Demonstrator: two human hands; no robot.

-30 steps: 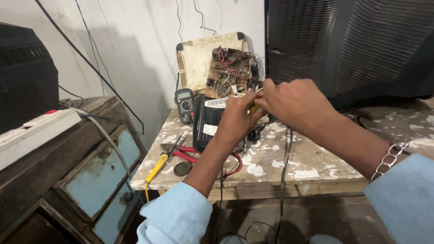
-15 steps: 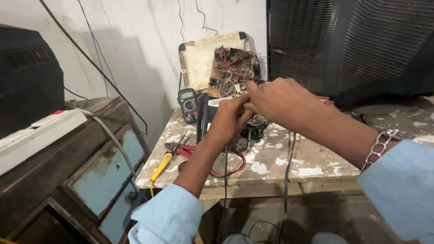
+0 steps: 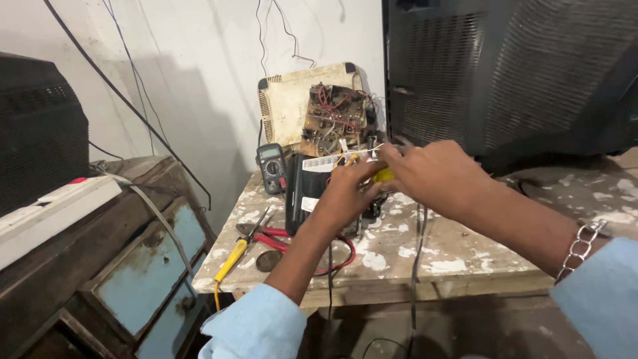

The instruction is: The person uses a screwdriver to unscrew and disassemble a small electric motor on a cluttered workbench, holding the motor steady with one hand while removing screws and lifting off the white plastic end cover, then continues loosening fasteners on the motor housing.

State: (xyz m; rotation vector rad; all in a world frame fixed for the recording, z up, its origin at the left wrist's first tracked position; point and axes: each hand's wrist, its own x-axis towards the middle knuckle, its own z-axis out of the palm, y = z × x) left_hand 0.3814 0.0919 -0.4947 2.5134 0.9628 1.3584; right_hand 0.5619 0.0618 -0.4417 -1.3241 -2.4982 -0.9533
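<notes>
1. Both hands meet over the black device [image 3: 307,193] standing upright on the counter [image 3: 465,259], just in front of the open circuit board [image 3: 334,119] leaning on the wall.
2. Right hand [image 3: 435,176]: fingers pinched on a small yellow-handled tool [image 3: 383,175]; only the yellow part shows, tip hidden behind the fingers.
3. Left hand [image 3: 345,193]: curled around the top of the black device, fingertips up at the thin wires [image 3: 362,151] near the board. Can't tell if it grips the casing or just steadies the wires.
4. State of work, my read: mid-job. Board is exposed with its cream back cover [image 3: 286,106] behind it, wires loose, nothing closed up.
5. Multimeter [image 3: 272,167] stands just left of the black device, touched by neither hand. Red lead [image 3: 335,256] loops on the counter under the left forearm.
6. Lying unused near the counter's left edge: yellow-handled screwdriver [image 3: 232,258], red-handled pliers [image 3: 266,234], a round dark disc [image 3: 268,260] just beside them.
7. Left to do, judging by the layout: finish the wire work at the board, then close the casing. No sign of reassembly begun.
8. Hidden: the exact contact point of tool and wires, covered by both hands.
</notes>
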